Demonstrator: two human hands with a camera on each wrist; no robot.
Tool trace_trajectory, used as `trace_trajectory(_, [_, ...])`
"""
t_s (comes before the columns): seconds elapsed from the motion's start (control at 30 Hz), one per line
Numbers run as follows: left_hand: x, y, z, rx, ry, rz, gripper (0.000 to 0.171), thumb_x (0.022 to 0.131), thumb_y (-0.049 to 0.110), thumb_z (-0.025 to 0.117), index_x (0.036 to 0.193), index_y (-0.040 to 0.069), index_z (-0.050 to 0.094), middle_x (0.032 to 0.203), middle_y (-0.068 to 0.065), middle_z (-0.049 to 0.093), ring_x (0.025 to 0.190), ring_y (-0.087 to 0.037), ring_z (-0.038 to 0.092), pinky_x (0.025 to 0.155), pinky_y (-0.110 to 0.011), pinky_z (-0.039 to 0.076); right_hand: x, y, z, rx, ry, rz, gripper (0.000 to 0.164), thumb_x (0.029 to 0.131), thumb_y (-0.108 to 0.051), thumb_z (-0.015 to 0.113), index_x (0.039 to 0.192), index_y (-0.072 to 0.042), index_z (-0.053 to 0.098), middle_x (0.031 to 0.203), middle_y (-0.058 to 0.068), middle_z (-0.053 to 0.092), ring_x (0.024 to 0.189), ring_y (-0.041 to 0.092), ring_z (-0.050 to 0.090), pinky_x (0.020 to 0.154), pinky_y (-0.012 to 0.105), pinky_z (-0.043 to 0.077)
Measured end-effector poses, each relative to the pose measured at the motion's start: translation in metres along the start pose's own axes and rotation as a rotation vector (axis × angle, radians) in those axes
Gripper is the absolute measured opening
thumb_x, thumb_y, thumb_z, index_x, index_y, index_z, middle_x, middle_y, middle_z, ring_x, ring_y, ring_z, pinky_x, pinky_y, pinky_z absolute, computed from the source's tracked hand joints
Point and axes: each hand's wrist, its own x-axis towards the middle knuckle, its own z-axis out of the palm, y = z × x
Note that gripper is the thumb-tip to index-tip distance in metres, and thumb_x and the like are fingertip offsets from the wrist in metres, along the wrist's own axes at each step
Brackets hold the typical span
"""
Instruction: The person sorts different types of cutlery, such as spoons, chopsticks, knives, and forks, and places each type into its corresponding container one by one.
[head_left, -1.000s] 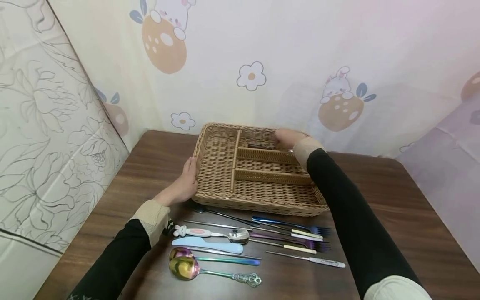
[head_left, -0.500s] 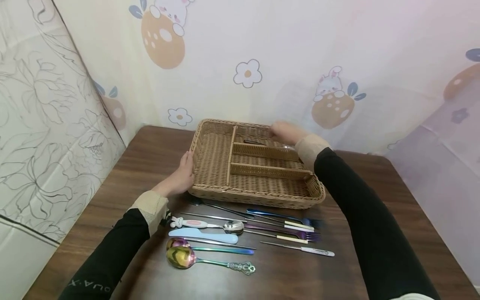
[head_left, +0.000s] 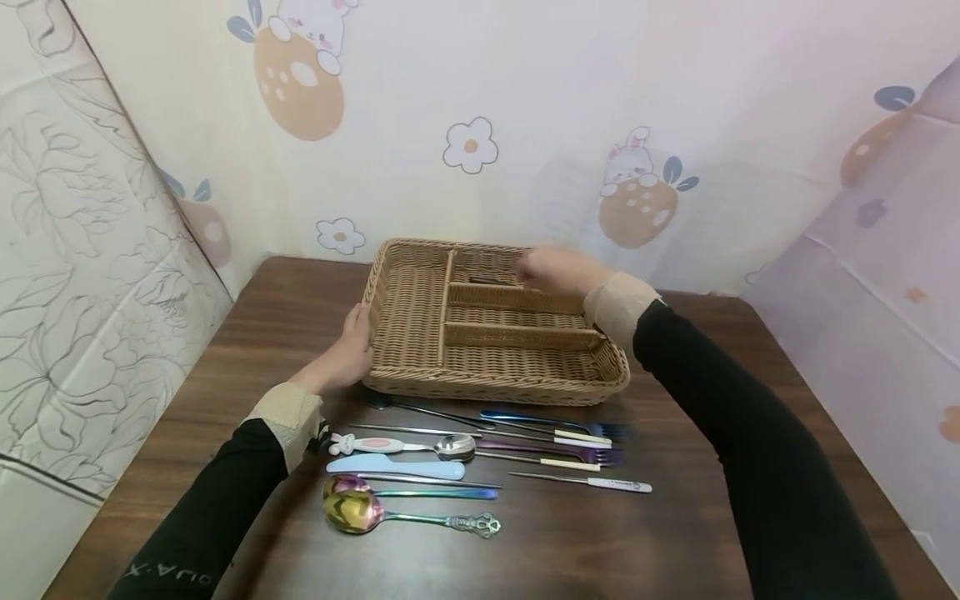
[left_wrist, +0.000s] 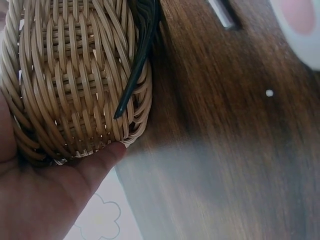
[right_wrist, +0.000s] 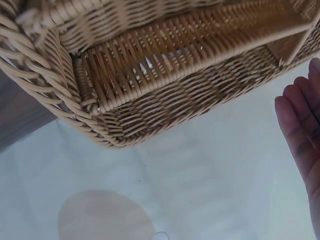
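My left hand lies along the left end of a wicker cutlery basket, its fingers against the outer wall. In the left wrist view, one straight digit reaches across the weave near the basket's lower edge. Over the rear right compartment hovers my right hand, a little blurred. The right wrist view shows its fingers straight, holding nothing, next to the basket's rim. A dark-handled utensil lies in that rear compartment, partly hidden by the right hand.
In front of the basket lie a rabbit-handled spoon, light-blue knife, gold spoon, purple fork, blue-handled fork, chopsticks and a white-handled thin utensil. A patterned curtain hangs behind the table.
My right hand has come up and away from the dark-handled utensil, which stays in the rear compartment. My left hand stays at the basket's left end. The head view has shifted slightly.
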Motion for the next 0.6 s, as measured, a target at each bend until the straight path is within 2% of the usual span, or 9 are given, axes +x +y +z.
trace_trajectory(0.07, [0.000,0.000,0.001,-0.004,-0.003,-0.001,0.072,0.095,-0.005,0.029,0.150,-0.011,-0.016,0.155,-0.033,-0.023,0.146,-0.046,-0.009,0.117,-0.059,0.008,-0.006,-0.008,-0.001,0.004,-0.007,-0.002,0.008,0.088,0.006,0.059,0.088,0.003,0.066,0.086,0.012,0.066,0.081,0.028,0.062,0.076,0.042,0.053])
trace_trajectory(0.17, [-0.001,-0.001,0.000,-0.005,-0.004,0.002,0.072,0.095,-0.005,0.030,0.150,-0.011,-0.016,0.155,-0.033,-0.023,0.145,-0.048,-0.007,0.116,-0.060,0.010,-0.013,-0.017,0.000,0.030,-0.005,-0.013,0.013,0.085,0.009,0.056,0.081,0.000,0.063,0.079,0.008,0.060,0.072,0.023,0.054,0.069,0.038,0.050])
trace_trajectory(0.27, [-0.002,-0.002,0.000,-0.002,-0.009,0.002,0.072,0.096,-0.004,0.030,0.150,-0.011,-0.017,0.154,-0.034,-0.023,0.145,-0.048,-0.006,0.116,-0.061,0.011,-0.018,-0.022,0.003,0.043,0.006,-0.031,0.017,0.086,0.011,0.057,0.076,-0.002,0.058,0.074,0.005,0.054,0.068,0.019,0.047,0.065,0.035,0.046])
trace_trajectory(0.37, [-0.003,-0.002,-0.001,0.008,-0.016,-0.001,0.072,0.096,-0.003,0.030,0.149,-0.012,-0.018,0.154,-0.034,-0.023,0.145,-0.048,-0.007,0.116,-0.060,0.010,-0.025,-0.026,0.004,0.046,0.000,-0.029,0.017,0.088,0.010,0.060,0.076,-0.002,0.059,0.074,0.005,0.056,0.068,0.019,0.050,0.065,0.034,0.049])
trace_trajectory(0.47, [-0.003,-0.001,0.000,0.017,-0.019,-0.002,0.073,0.095,-0.003,0.030,0.149,-0.012,-0.019,0.154,-0.034,-0.024,0.145,-0.049,-0.007,0.116,-0.060,0.009,-0.033,-0.029,0.005,0.039,-0.019,-0.009,0.009,0.090,0.006,0.063,0.086,-0.001,0.066,0.082,0.006,0.063,0.074,0.021,0.060,0.071,0.035,0.054])
trace_trajectory(0.6, [-0.001,0.001,0.000,0.033,-0.018,0.004,0.074,0.095,-0.003,0.031,0.148,-0.012,-0.020,0.154,-0.034,-0.024,0.145,-0.050,-0.005,0.116,-0.060,0.010,-0.047,-0.034,0.005,0.036,-0.027,0.010,0.005,0.093,0.000,0.065,0.091,0.000,0.069,0.087,0.007,0.066,0.079,0.022,0.063,0.074,0.038,0.054])
